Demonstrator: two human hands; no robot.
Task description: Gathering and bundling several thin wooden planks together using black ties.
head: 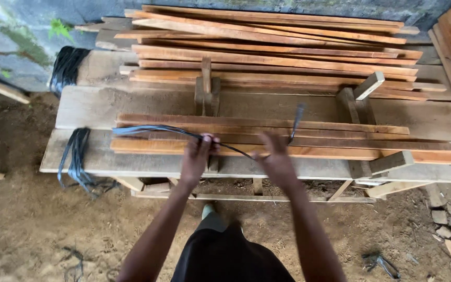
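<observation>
Left hand (198,151) pinched shut on a dark strap (157,128), fingers curled around it just above the near edge of the plank bench (79,156). Strap's long axis runs roughly left-right: free end trails out left of that hand over the near bundle of thin wood slats (340,149), then it passes taut across the gap to the right hand (275,159). Right hand also closed on the strap, grip narrow; the other tail rises from it up and to the right, tip blurred. Hands sit near each other, both over the slats, so the strap lies crosswise between them, neither hand clearly nearer. Far left: two hanks of the same dark strapping (76,156) draped over the bench end. Behind: a bigger stack of slats (277,52), upright wooden stops (207,94). Right, on the dirt floor: wood offcuts (447,237).
</observation>
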